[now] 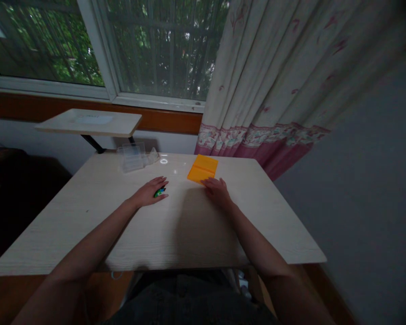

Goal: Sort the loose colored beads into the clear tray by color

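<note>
On the table, my left hand point(150, 191) lies palm down with the fingers stretched and the thumb apart. A small green object with blue and dark patches point(160, 192) lies in the gap between thumb and fingers. Its kind is too small to make out, and the hand partly covers it. To the right, my right hand point(218, 192) rests with fingers extended, the fingertips at the near edge of a flat orange folder-like piece point(203, 168). A crease runs across that piece, and its near right corner is hidden by the fingers.
Clear plastic boxes point(132, 160) stand at the back left, beside a small crumpled clear bag point(153, 155). A raised shelf point(122, 125) on dark supports overhangs the table's point(149, 239) back left corner. Behind are a window point(162, 49) and a floral curtain point(250, 90).
</note>
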`<state>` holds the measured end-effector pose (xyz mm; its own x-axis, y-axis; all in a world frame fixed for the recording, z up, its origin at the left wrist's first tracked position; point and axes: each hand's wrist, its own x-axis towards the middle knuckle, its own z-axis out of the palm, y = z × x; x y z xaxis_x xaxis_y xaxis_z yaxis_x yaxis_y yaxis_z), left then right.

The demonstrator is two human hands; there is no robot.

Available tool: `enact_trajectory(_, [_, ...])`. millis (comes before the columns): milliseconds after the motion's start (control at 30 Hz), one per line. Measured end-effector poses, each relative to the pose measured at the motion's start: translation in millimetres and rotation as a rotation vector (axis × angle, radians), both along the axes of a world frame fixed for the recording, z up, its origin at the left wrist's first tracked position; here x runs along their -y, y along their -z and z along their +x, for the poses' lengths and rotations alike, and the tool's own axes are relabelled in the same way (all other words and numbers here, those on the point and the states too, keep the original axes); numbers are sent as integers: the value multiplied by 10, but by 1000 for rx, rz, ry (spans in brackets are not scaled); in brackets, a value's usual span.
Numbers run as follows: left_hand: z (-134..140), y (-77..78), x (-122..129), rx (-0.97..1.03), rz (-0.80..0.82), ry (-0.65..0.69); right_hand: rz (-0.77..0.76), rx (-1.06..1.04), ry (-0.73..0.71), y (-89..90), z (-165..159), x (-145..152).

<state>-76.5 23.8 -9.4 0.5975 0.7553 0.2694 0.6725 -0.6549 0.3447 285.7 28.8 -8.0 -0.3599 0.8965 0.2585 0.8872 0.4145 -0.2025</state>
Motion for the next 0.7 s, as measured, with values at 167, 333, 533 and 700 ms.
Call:
enact_trajectory(167, [163, -47, 151, 22, -2, 70, 12, -89, 83, -1, 193, 7])
enact_trajectory(333, [383, -110, 375, 4, -24, 191, -19, -111, 144, 17, 401, -43])
enact_trajectory(533, [720, -164, 540, -17, -47, 312, 60, -176, 225, 111, 495, -104])
enact_trajectory(700, [998, -156, 531, -25, -41, 391, 47, -163, 249, 151, 430, -93])
